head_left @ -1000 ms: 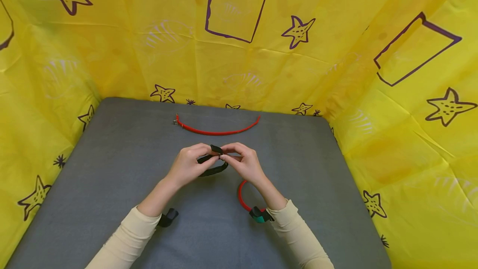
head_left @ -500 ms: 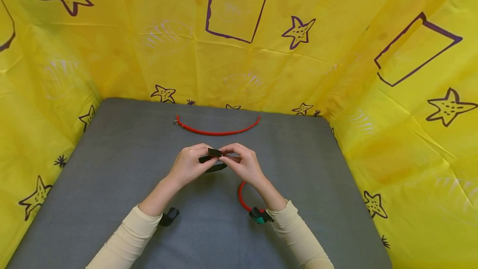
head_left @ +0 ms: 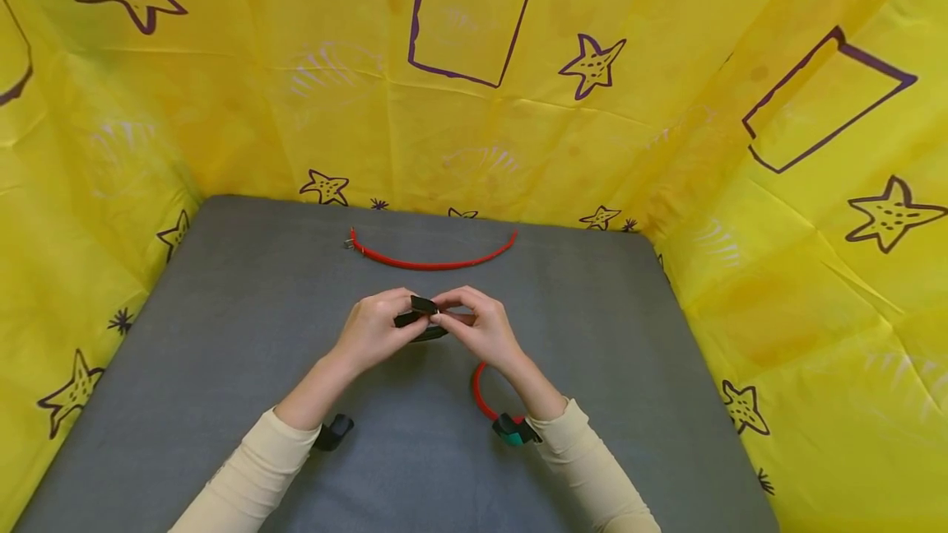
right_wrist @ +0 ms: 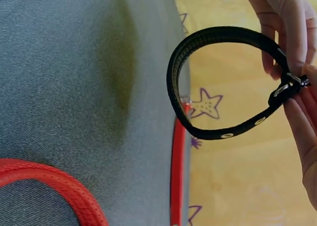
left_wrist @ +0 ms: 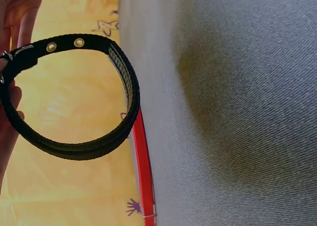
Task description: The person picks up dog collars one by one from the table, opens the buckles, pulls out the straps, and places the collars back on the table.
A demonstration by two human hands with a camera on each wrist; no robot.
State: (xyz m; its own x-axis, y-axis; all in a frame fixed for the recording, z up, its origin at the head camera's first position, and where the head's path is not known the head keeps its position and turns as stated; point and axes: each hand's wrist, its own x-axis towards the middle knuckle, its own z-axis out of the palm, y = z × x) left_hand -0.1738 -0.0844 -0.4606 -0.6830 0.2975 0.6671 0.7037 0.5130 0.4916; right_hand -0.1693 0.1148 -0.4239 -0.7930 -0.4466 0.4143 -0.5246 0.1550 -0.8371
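A black collar (left_wrist: 74, 152) is bent into a loop, with metal-rimmed eyelets along its strap. Its silver buckle (right_wrist: 292, 82) sits between the fingertips of both hands. My left hand (head_left: 374, 327) pinches the collar on the buckle's left side, with a short strap end (head_left: 424, 305) standing up beside the fingers. From the right, my right hand (head_left: 480, 327) pinches it at the buckle, thumb and fingers meeting there. The loop hangs below the hands, above the grey tabletop, and casts a shadow on it. Fingers partly hide the buckle in the head view.
A red collar (head_left: 429, 266) with a metal buckle lies stretched in a curve near the table's (head_left: 244, 270) back edge. Under the right forearm lies a curled red collar (head_left: 480, 391). Black straps show at both wrists. Yellow patterned cloth (head_left: 474, 130) walls the back and sides.
The strap end has tipped from upright to flatter and dropped slightly. The black loop has turned and looks narrower from above. Both hands stay in nearly the same place.
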